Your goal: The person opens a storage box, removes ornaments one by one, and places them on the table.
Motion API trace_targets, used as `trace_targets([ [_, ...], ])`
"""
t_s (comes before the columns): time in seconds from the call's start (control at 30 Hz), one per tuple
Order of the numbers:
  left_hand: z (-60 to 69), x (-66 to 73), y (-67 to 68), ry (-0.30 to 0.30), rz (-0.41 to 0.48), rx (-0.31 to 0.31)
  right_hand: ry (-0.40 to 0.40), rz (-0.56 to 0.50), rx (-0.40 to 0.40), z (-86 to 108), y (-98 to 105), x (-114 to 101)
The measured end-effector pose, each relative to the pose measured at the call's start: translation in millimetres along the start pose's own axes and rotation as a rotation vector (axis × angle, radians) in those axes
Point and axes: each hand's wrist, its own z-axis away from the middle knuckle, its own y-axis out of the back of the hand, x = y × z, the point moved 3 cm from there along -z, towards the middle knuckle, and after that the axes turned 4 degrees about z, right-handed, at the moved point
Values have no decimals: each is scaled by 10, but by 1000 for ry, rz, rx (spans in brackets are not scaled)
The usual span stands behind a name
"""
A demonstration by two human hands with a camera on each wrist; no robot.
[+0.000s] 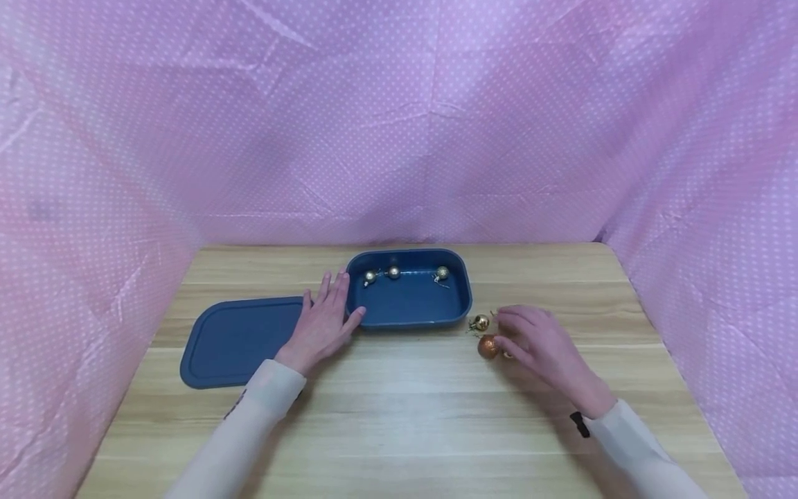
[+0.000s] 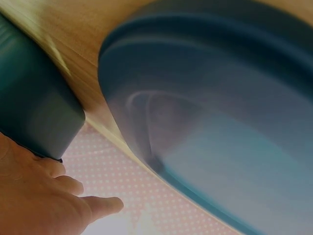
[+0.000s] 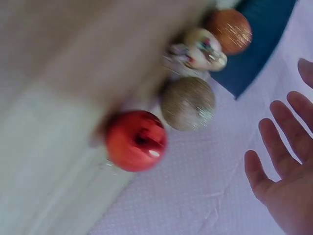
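A deep blue rectangular box (image 1: 408,323) stands open at the back middle, with three small gold Christmas baubles (image 1: 393,272) inside. My left hand (image 1: 321,326) lies against its left end with the fingers straight and the thumb by the front corner. Right of the box is a loose cluster: a shiny gold bauble (image 1: 481,322), an orange glittery bauble (image 1: 488,346) and others partly under my right hand (image 1: 542,343). That hand hovers there, fingers apart and holding nothing. The right wrist view also shows a shiny red bauble (image 3: 137,141) and a gold glittery bauble (image 3: 188,104).
A flat blue lid (image 1: 249,339) lies on the wooden table (image 1: 399,430) left of the box, one corner beneath the left hand. Pink dotted cloth (image 1: 399,138) hangs around the back and both sides of the table.
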Motion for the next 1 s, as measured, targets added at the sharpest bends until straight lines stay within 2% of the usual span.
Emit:
trace_targets([
  [0.23, -4, -6, 25, 0, 0, 2, 33, -56, 169, -192, 162, 22],
  [0.47, 0, -17, 17, -2, -5, 16, -7, -64, 189, -330, 161, 47],
  [0.6, 8, -22, 16, -6, -9, 18, -57, -81, 141, -425, 116, 61],
  [0.8, 32, -21, 8, -1, 2, 1, -129, -90, -22, -626, -17, 119],
  [0.9, 31, -13, 7, -12, -3, 6, -135, -74, -85, -734, -62, 151],
  [1.0, 29, -5, 7, -18, -6, 11, -108, -59, -122, -844, -84, 170],
])
